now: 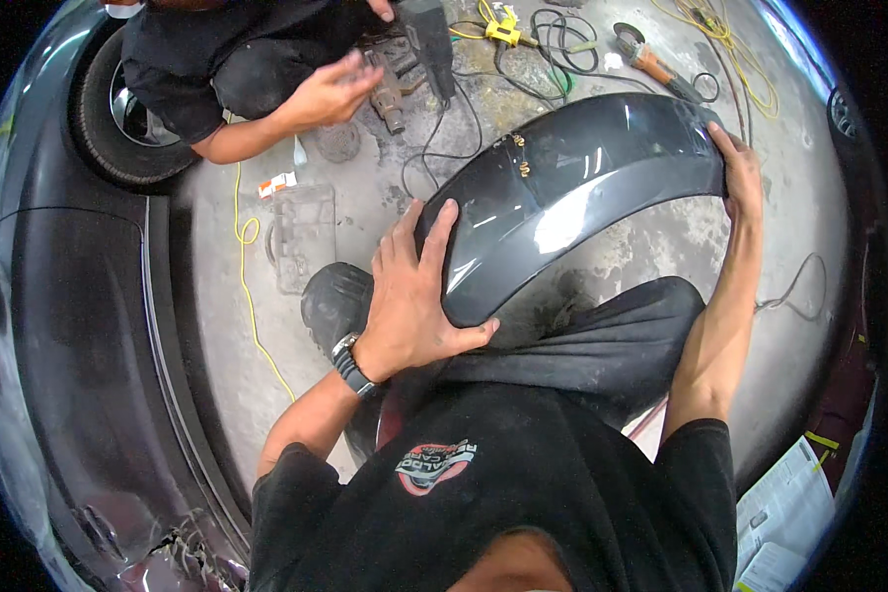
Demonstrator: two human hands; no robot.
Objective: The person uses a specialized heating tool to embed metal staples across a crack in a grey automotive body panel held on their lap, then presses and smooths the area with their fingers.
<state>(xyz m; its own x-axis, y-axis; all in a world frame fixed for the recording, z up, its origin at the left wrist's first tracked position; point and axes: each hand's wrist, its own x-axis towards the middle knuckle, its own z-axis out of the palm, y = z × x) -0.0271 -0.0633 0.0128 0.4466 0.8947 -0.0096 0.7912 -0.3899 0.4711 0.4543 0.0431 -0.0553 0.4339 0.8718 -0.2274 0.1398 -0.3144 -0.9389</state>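
A glossy black curved car fender panel [602, 138] arches in front of me above my folded legs. Several small wavy brass-coloured staples [523, 163] sit in a line across its left part. My left hand [409, 281] grips the panel's lower left end, fingers on the outer face and thumb along the bottom edge. At the opposite end, my right hand [743, 178] is wrapped round the right edge, part of its fingers hidden. Both hands hold the same panel, tilted over the concrete floor.
A co-worker's hand [331, 94] is at upper left, near a black power tool [426, 44] and a worn drill-like tool [383, 99]. An orange angle grinder [651, 64], cables and a yellow cord splitter [503, 28] lie beyond. A dark car [79, 326] stands left.
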